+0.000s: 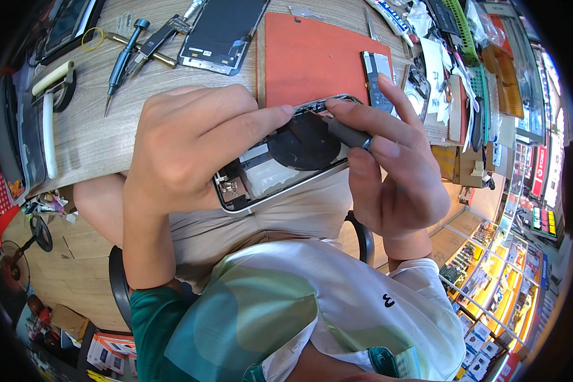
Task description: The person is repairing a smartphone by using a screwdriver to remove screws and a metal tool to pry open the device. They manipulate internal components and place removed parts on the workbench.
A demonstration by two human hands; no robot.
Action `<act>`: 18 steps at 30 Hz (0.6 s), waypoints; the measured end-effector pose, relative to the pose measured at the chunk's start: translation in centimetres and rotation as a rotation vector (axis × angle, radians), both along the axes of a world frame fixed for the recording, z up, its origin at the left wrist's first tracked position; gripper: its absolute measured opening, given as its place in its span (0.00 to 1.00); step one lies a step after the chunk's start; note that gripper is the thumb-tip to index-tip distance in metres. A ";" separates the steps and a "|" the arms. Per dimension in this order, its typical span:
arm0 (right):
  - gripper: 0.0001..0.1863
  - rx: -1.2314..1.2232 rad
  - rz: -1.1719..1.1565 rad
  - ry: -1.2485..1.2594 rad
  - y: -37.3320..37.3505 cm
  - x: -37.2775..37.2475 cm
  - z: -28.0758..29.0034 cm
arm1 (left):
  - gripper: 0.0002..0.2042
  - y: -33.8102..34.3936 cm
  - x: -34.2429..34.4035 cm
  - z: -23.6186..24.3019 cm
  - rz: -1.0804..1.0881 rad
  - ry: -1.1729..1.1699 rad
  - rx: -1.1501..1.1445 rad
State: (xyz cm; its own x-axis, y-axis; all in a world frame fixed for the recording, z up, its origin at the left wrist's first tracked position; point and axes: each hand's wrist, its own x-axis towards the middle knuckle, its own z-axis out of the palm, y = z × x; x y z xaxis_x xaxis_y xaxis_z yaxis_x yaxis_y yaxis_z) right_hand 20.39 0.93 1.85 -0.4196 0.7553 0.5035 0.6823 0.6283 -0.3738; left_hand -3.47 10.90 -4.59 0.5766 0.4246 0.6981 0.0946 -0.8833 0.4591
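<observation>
An opened phone housing (277, 181) with a silver frame is tilted above my lap, at the desk's front edge. A round black pad (305, 143) and a pale, silvery strip show inside it. My left hand (188, 143) is closed on its left and upper side, with the fingertips at the top rim. In my right hand (401, 169) is a small tool with a thick dark grey handle (349, 134), pinched between the fingers. Its thin tip points into the upper part of the housing. Exactly where the tip touches, I cannot tell.
Beyond my hands lies an orange-red mat (325, 60) with a phone battery (379, 79) at its right. A detached phone screen (226, 32), a blue screwdriver (122, 60) and a white-handled roller (51, 121) are on the wooden desk. Clutter and a glue tube (393, 22) stand at right.
</observation>
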 end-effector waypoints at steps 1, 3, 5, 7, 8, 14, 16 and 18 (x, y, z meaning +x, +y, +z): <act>0.18 0.031 -0.005 -0.030 0.1 0.0 0.0 | 0.26 0.0 0.0 0.0 -0.003 0.001 -0.001; 0.17 0.119 -0.024 -0.091 0.5 -0.2 0.4 | 0.25 0.1 -0.1 0.1 -0.015 0.001 0.001; 0.17 0.185 -0.081 -0.148 0.0 -0.5 0.9 | 0.26 0.3 -0.1 0.0 -0.027 -0.005 0.009; 0.17 0.269 -0.149 -0.210 -0.3 -0.8 1.0 | 0.26 0.4 0.0 -0.3 -0.026 -0.018 0.024; 0.16 0.325 -0.177 -0.244 -0.3 -1.0 0.9 | 0.25 0.3 0.0 -0.3 -0.024 -0.016 0.022; 0.17 0.228 -0.167 -0.396 -0.4 -0.6 2.7 | 0.21 -0.1 -0.3 0.3 -0.017 0.026 -0.019; 0.18 0.172 -0.168 -0.459 -0.3 -0.8 3.7 | 0.21 -0.1 -0.4 0.3 -0.015 0.029 -0.025; 0.19 0.139 -0.157 -0.475 -0.1 -0.9 4.3 | 0.21 -0.1 -0.3 0.3 -0.014 0.021 -0.031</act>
State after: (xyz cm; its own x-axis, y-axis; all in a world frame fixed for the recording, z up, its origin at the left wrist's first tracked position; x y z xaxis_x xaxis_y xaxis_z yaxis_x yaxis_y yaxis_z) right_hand 19.49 0.88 6.13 -0.5130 0.7673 0.3849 0.8466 0.5263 0.0791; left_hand -3.81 10.76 -4.34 0.5975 0.4372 0.6722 0.0920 -0.8702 0.4841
